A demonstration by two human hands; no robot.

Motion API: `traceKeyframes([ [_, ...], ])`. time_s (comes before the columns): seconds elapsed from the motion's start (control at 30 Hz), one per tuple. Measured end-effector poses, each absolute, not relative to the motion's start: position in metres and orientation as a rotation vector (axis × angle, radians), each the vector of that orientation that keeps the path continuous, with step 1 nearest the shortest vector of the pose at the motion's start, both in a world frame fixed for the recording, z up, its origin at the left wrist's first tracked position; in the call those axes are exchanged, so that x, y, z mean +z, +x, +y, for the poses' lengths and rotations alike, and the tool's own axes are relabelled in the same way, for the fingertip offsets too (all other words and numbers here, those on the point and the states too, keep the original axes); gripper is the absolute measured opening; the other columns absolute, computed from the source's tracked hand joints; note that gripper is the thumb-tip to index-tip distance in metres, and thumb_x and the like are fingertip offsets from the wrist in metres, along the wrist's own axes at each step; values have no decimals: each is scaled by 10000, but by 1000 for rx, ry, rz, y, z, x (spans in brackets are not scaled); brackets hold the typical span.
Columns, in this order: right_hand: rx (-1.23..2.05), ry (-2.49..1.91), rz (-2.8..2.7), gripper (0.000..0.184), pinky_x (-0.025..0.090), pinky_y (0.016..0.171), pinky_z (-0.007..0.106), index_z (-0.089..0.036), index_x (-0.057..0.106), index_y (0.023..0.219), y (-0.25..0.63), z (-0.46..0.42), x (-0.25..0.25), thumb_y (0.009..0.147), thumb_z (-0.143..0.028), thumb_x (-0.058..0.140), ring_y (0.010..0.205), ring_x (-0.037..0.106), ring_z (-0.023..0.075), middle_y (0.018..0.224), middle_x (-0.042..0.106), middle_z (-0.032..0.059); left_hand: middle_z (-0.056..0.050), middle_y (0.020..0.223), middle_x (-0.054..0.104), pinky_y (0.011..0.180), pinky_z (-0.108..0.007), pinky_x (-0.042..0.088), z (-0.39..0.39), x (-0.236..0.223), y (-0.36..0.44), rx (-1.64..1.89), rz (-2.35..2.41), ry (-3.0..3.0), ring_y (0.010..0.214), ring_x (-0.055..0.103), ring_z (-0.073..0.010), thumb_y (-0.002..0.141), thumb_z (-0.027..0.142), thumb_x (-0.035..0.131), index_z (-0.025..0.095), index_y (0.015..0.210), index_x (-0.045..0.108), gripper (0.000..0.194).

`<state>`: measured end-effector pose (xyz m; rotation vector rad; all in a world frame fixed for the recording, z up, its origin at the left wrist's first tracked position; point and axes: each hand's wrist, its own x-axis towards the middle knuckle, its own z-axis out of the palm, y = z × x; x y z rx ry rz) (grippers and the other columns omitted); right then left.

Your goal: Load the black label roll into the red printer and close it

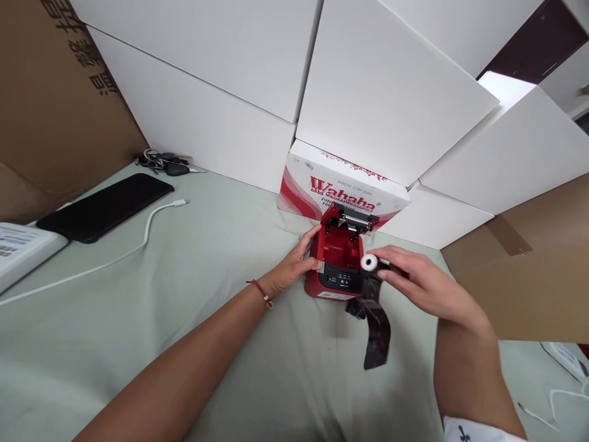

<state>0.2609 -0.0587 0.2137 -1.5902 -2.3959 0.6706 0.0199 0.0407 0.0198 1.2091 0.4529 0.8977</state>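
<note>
A small red label printer (313, 287) stands on the cloth with its lid (353, 219) raised, its inner bay showing. My left hand (301, 255) grips its left side, thumb near the front corner and fingers along the side wall. At the printer's right front, my right hand (421, 279) pinches a roll of black label strip (370, 264) with a white core facing me. A loose dark tail of the strip (378, 337) hangs down toward the cloth. Beside the strip, a small black item (355, 307) is partly hidden and cannot be made out.
Behind the printer lies a white and red Wahaha carton (322, 178) against white boxes (359, 80). Cardboard boxes (59, 110) flank both sides. On the left are a black phone (108, 205), keys (168, 162), a white cable (147, 230) and a white device (27, 248).
</note>
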Motion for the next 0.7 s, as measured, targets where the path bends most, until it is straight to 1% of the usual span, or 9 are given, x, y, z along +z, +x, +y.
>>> traceKeyframes([
  [0.1,448,-1810,-2457,396,545,1001,405,-230,644,1426,232,-28,192,1068,-233,474,1164,692,264,1308,723,114,-98,1768,335,1355,-546,241,40,20,19,896,445,1220,1637,296,-364,809,326,720,260,1697,242,1010],
  [0.2,311,-2059,-2559,372,520,914,365,-183,668,1374,210,-5,174,1044,-187,497,1105,704,281,1269,729,138,-92,1716,417,1323,-554,307,39,20,19,883,453,1224,1590,369,-372,824,321,707,276,1699,241,992],
  [0.3,248,-2172,-2636,333,495,819,346,-158,689,1309,197,8,167,1031,-168,507,1031,722,296,1224,747,162,-95,1686,449,1325,-538,304,40,19,19,881,460,1215,1581,373,-367,800,302,708,262,1692,254,1002],
  [0.37,234,-2178,-2653,333,486,796,341,-152,691,1300,191,14,165,1019,-148,513,1024,729,303,1229,750,174,-96,1681,451,1333,-531,287,41,18,20,883,461,1212,1593,350,-364,785,297,706,259,1687,261,1007],
  [0.43,230,-2166,-2655,356,484,805,334,-158,686,1319,188,20,160,1003,-121,525,1051,731,301,1271,744,172,-97,1695,431,1337,-526,274,41,18,21,883,464,1207,1605,331,-362,773,294,704,258,1684,259,1015],
  [0.53,222,-2175,-2629,375,493,852,331,-136,679,1337,186,26,151,987,-100,548,1094,731,296,1309,731,184,-103,1754,338,1344,-512,256,41,20,22,875,477,1197,1616,317,-354,762,284,703,247,1681,254,1024],
  [0.6,224,-2166,-2610,377,498,907,329,-120,664,1366,187,25,147,1005,-127,555,1154,719,294,1344,717,190,-114,1771,302,1348,-503,243,40,22,21,870,483,1194,1619,312,-345,760,280,703,227,1684,247,1031],
  [0.7,242,-2089,-2603,419,474,1028,298,-145,594,1477,192,16,146,1072,-227,527,1319,650,258,1460,662,156,-140,1756,324,1355,-485,224,38,25,19,869,478,1199,1617,315,-324,770,280,704,182,1691,230,1041],
])
